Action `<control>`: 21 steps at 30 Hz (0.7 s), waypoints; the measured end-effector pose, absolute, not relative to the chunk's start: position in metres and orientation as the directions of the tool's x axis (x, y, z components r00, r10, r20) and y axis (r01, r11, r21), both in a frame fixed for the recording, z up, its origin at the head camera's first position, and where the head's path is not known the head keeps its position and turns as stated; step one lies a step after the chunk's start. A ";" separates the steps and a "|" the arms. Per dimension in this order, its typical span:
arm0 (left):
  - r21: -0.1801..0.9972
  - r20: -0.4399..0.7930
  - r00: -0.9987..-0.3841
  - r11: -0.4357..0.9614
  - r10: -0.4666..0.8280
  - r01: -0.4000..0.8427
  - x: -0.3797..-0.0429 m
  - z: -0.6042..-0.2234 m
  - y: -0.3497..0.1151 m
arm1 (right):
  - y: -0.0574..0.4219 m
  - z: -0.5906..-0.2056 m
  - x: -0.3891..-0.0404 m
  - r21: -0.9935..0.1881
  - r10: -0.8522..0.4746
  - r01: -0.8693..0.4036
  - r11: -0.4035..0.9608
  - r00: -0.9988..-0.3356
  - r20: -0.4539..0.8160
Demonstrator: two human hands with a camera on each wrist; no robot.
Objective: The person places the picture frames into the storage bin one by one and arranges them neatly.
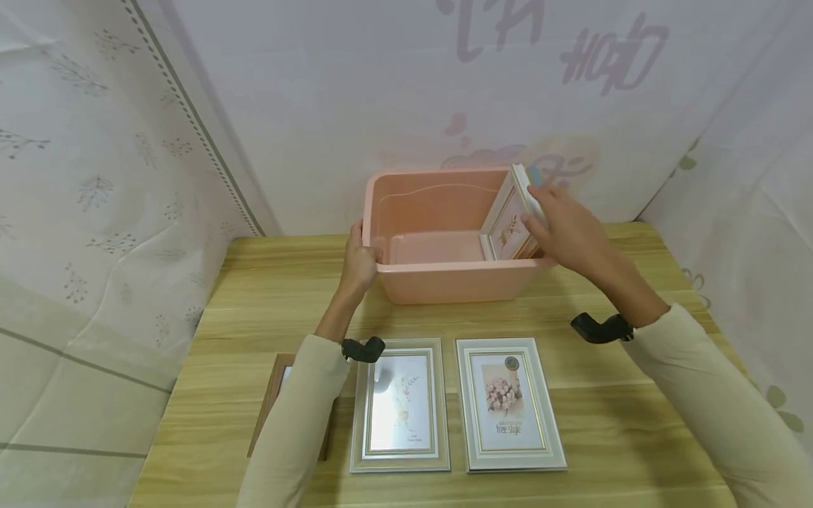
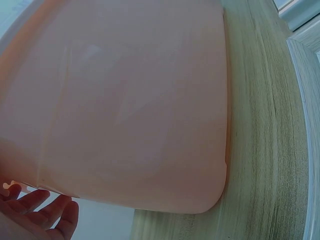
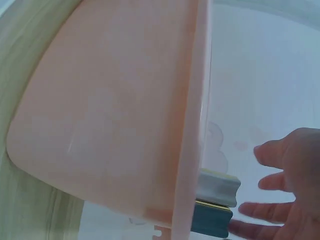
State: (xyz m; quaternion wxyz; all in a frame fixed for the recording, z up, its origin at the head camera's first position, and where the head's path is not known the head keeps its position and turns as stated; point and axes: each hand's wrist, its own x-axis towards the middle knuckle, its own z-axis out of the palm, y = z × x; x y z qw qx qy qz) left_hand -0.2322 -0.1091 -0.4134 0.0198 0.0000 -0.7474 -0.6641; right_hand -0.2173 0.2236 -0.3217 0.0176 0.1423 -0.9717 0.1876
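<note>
A pink plastic bin [image 1: 451, 283] stands at the back of the table. My left hand [image 1: 359, 264] grips its left rim, thumb toward the inside and fingers outside by the end wall. A white picture frame [image 1: 504, 212] leans upright against the bin's right end, its top above the rim. In the right wrist view, the edges of a pale frame [image 3: 218, 189] and a dark frame [image 3: 211, 220] stick out side by side. My right hand [image 1: 565, 229] is beside these tops with fingers spread and extended; its lower fingertips reach the dark frame's edge, and contact is unclear.
On the table [image 1: 603, 423] in front of the bin lie a champagne-coloured frame [image 1: 400, 406], a white frame with a flower picture [image 1: 508, 406] and a brown frame [image 1: 269, 398] partly under my left sleeve. A printed cloth wall [image 1: 317, 127] rises behind the bin.
</note>
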 end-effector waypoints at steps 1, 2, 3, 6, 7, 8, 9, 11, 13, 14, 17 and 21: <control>0.993 0.029 -0.999 0.119 -0.027 0.026 -0.232 -0.413 -0.109 | 0.224 -0.323 -0.213 -0.367 -0.287 -0.311 0.877 -0.950 0.119; 0.992 0.030 -0.999 0.120 -0.028 0.027 -0.232 -0.414 -0.109 | 0.225 -0.324 -0.209 -0.371 -0.303 -0.338 0.865 -0.941 0.150; 0.992 0.031 -0.999 0.120 -0.029 0.028 -0.232 -0.414 -0.109 | 0.225 -0.326 -0.205 -0.374 -0.315 -0.363 0.854 -0.931 0.183; 0.993 0.034 -0.999 0.117 -0.026 0.031 -0.232 -0.415 -0.108 | 0.224 -0.331 -0.194 -0.368 -0.338 -0.427 0.826 -0.897 0.284; 0.993 0.033 -0.999 0.117 -0.025 0.030 -0.233 -0.415 -0.109 | 0.224 -0.332 -0.191 -0.361 -0.342 -0.447 0.818 -0.884 0.319; 0.993 0.031 -0.999 0.114 -0.024 0.028 -0.233 -0.415 -0.109 | 0.223 -0.333 -0.187 -0.354 -0.347 -0.465 0.811 -0.870 0.349; 0.993 0.028 -0.999 0.114 -0.023 0.025 -0.233 -0.415 -0.109 | 0.223 -0.334 -0.184 -0.354 -0.352 -0.483 0.801 -0.858 0.375; 0.993 0.021 -0.999 0.114 -0.024 0.018 -0.233 -0.415 -0.109 | 0.221 -0.335 -0.178 -0.357 -0.359 -0.513 0.780 -0.835 0.416; 0.994 0.016 -1.000 0.112 -0.023 0.013 -0.233 -0.415 -0.109 | 0.220 -0.337 -0.172 -0.370 -0.364 -0.538 0.758 -0.818 0.445; 0.994 0.016 -1.000 0.112 -0.024 0.013 -0.233 -0.415 -0.109 | 0.220 -0.338 -0.170 -0.379 -0.372 -0.555 0.741 -0.808 0.456; 0.994 0.015 -1.000 0.110 -0.021 0.013 -0.233 -0.415 -0.109 | 0.222 -0.344 -0.162 -0.415 -0.426 -0.614 0.672 -0.778 0.463; 0.994 0.017 -1.000 0.111 -0.023 0.014 -0.233 -0.414 -0.108 | 0.227 -0.360 -0.155 -0.467 -0.549 -0.661 0.588 -0.750 0.369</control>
